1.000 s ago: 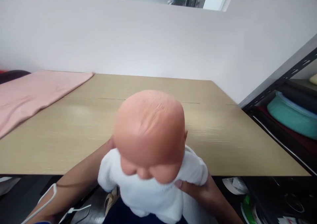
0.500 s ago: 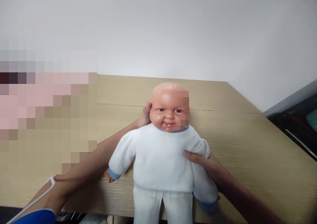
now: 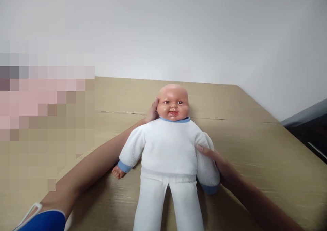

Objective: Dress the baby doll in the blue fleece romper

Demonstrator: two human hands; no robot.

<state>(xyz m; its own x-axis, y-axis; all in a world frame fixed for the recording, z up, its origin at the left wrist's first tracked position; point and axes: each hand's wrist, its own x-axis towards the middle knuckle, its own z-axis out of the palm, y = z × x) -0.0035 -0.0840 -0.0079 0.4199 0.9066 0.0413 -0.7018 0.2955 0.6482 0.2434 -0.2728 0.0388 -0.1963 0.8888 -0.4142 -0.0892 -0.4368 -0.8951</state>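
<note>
A baby doll [image 3: 170, 145] in a white fleece top with blue trim and white trousers lies face up over the table, its feet cut off by the lower picture edge. My left hand [image 3: 152, 111] supports the back of the doll's head from the left side, with most of its fingers hidden behind it. On the other side, my right hand [image 3: 213, 156] grips the doll's upper arm, thumb across the front of the sleeve and fingers out of sight underneath.
A light wooden table [image 3: 255, 149] with a thin seam spreads beneath, backed by a pale wall [image 3: 163, 30]. Something dark [image 3: 311, 128] stands beyond its right edge. A pixelated patch covers the left side, pinkish in part. A white cord [image 3: 33, 210] hangs near my blue sleeve [image 3: 43, 220].
The doll has shifted away from me, and its head appears smaller and tipped farther back. More of its legs show now. Both hands have kept their hold and moved with it.
</note>
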